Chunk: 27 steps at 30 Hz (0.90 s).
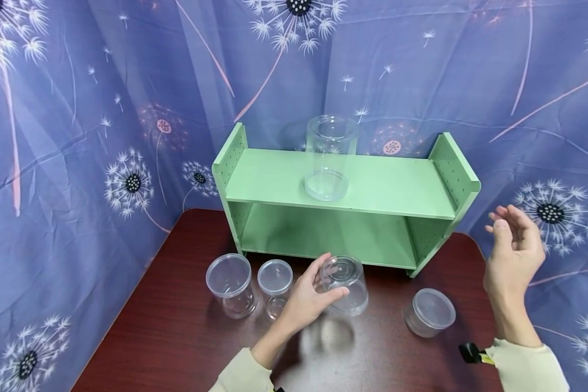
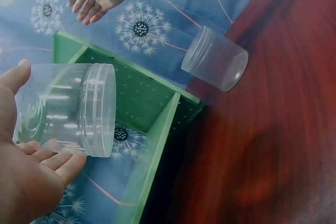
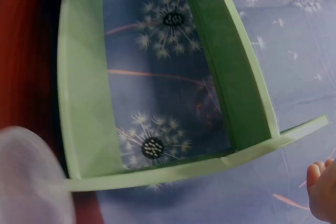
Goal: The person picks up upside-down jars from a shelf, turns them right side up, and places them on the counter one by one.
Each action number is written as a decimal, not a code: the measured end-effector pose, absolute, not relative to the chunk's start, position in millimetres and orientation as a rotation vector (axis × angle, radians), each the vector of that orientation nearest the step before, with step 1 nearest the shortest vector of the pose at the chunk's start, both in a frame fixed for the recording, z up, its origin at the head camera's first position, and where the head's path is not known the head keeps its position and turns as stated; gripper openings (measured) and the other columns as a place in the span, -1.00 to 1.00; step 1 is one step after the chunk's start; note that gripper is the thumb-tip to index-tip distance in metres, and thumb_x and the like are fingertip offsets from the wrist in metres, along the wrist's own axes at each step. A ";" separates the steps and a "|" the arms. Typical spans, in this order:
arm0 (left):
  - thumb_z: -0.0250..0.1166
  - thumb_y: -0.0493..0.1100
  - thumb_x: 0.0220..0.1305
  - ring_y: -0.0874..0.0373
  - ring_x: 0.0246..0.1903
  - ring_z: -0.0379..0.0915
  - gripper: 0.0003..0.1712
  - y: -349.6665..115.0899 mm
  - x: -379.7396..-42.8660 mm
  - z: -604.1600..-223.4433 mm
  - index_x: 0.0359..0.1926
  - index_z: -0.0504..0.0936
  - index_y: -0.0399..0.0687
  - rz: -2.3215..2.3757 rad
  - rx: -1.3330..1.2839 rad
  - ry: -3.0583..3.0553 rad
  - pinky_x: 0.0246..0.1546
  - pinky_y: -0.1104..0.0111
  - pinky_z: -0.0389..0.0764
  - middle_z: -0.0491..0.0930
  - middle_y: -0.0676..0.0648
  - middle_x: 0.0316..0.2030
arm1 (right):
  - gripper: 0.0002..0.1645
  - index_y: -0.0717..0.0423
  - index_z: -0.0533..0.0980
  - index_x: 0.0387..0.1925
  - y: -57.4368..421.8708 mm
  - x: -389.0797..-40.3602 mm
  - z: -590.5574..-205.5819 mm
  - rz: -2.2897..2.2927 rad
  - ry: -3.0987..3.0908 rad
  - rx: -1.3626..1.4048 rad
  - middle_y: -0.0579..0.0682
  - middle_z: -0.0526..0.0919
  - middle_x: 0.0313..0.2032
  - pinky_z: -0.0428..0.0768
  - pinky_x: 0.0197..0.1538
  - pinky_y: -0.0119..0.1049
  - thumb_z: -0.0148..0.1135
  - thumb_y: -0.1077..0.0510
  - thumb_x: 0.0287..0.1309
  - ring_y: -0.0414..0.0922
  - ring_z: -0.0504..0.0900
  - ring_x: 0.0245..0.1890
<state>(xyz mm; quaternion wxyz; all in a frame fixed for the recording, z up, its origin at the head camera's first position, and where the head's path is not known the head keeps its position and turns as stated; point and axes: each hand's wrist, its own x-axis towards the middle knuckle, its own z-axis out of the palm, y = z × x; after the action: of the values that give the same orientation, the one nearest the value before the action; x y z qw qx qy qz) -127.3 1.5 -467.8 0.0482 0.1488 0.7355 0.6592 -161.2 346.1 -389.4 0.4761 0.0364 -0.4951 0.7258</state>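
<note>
Above the table, before the green shelf, the left hand grips an upturned jar between thumb and fingers. Beyond the shelf's right end, the right hand is raised, fingers loosely bent, holding nothing. A wide jar and narrow jar stand left, a short jar right; a tall jar stands on the shelf's upper board.

Bright, soft light glares off the near tabletop beside a hazy shadow. White reflections streak the upside-down clear jar. The right-wrist view is dimmer: the green two-tier shelf bows, the near jar lid blurs.
</note>
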 end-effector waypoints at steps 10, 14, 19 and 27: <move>0.47 -0.15 0.27 -0.12 0.26 0.50 -0.08 7.8 -131.5 -482.0 0.54 0.23 -0.24 2.198 0.483 2.025 0.32 0.16 0.49 0.44 -0.25 0.38 | -0.61 0.64 0.43 0.19 309.9 -110.6 -435.8 1.819 -1.455 0.207 0.24 0.71 -0.01 0.70 -0.02 -0.37 0.05 0.54 0.37 -0.04 0.73 -0.06; 0.44 -0.17 0.28 -0.17 0.25 0.49 -0.07 10.9 -134.1 -485.1 0.55 0.20 -0.30 2.233 0.457 1.979 0.33 0.11 0.47 0.41 -0.28 0.39 | -0.57 0.60 0.40 0.25 294.8 -97.1 -455.0 1.782 -1.663 0.190 0.16 0.70 0.05 0.67 0.02 -0.41 0.03 0.53 0.40 -0.12 0.72 -0.01; 0.41 -0.19 0.31 -0.16 0.34 0.40 -0.06 16.0 -135.7 -487.9 0.56 0.13 -0.35 2.282 0.418 1.929 0.36 0.22 0.43 0.36 -0.28 0.43 | -0.55 0.56 0.38 0.28 273.9 -88.0 -479.1 1.805 -1.775 0.236 0.16 0.67 0.09 0.65 0.06 -0.43 0.02 0.54 0.40 -0.14 0.69 0.04; 0.39 -0.18 0.35 -0.08 0.41 0.31 -0.09 20.7 -135.8 -490.7 0.56 0.12 -0.33 2.348 0.384 1.855 0.38 0.35 0.37 0.33 -0.24 0.47 | -0.45 0.46 0.31 0.38 246.3 -81.9 -510.4 1.922 -1.872 0.292 0.14 0.60 0.19 0.59 0.13 -0.47 -0.01 0.57 0.39 -0.15 0.61 0.16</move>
<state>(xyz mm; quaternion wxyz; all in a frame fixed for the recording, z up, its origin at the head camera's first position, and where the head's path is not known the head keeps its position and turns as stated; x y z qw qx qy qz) -135.8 20.7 -490.7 0.0621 0.1269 0.6137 0.7768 -81.9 246.3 -510.4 0.2198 0.1056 -0.6767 0.6947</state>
